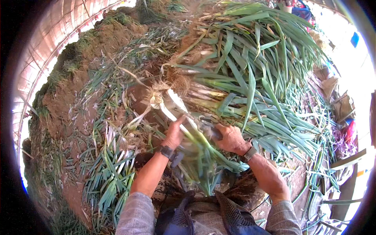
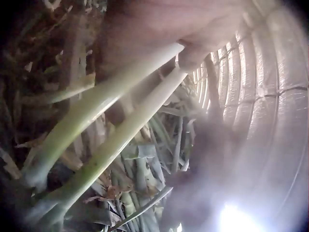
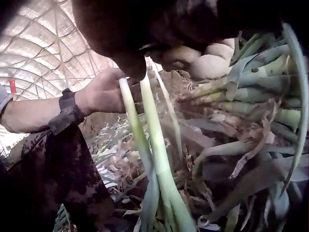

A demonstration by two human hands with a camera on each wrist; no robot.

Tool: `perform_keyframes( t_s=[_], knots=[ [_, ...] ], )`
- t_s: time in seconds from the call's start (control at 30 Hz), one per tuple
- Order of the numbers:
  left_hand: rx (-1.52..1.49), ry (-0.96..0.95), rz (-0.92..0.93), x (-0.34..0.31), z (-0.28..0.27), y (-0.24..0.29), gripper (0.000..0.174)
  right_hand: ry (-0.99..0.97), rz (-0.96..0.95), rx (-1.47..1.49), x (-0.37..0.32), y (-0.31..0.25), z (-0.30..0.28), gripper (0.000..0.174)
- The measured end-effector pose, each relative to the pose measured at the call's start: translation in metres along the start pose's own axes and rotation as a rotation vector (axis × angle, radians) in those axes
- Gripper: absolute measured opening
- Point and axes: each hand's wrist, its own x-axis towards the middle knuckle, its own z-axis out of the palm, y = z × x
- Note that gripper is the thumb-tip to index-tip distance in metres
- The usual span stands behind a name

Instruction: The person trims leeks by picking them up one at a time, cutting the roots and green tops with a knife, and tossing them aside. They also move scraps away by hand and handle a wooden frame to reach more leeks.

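Note:
Two leeks [image 1: 188, 122] slant between the hands, white root ends up and to the left, green leaves hanging toward the lap. My left hand [image 1: 173, 135] grips their pale stalks, which also show in the left wrist view as two stalks [image 2: 128, 130] running down from the hand [image 2: 169, 29]. Close on their right, my right hand [image 1: 231, 139] has its fingers curled round a dark, blurred tool [image 1: 209, 129], its exact shape unclear. In the right wrist view the left hand [image 3: 104, 92] is behind the stalks [image 3: 157, 135], near the right hand's curled fingers [image 3: 207, 63].
A large pile of leeks [image 1: 250, 78] lies ahead and to the right, roots facing left. Trimmed leeks and leaves [image 1: 111, 176] lie on the left, with loose scraps over the soil. Wooden pieces [image 1: 348, 159] stand at the far right.

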Motion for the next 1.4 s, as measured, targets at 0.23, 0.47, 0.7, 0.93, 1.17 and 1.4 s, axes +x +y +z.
perform_keyframes(
  t_s=[0.23,0.47,0.7,0.93,1.17,1.4],
  knots=[
    [-0.012,0.08,0.053,-0.005,0.006,-0.003,0.029,0.027,0.102,0.029,0.007,-0.015,-0.013,0.038],
    [0.057,0.017,0.029,-0.007,-0.001,-0.004,0.029,-0.082,-0.223,-0.061,0.001,0.002,0.014,0.04],
    [0.469,0.06,0.47,0.011,-0.036,-0.037,0.025,-0.057,-0.089,-0.043,0.008,-0.011,0.017,0.04],
    [-0.066,0.159,0.016,-0.006,-0.016,-0.01,0.021,-0.081,-0.096,-0.031,0.008,-0.018,0.014,0.041],
    [0.007,0.17,0.013,-0.004,-0.003,-0.007,0.04,-0.107,0.064,-0.066,0.015,-0.004,0.004,0.046],
    [-0.047,0.17,0.196,0.002,-0.016,-0.007,0.043,-0.101,0.007,-0.055,0.011,-0.002,0.001,0.05]
  ],
)
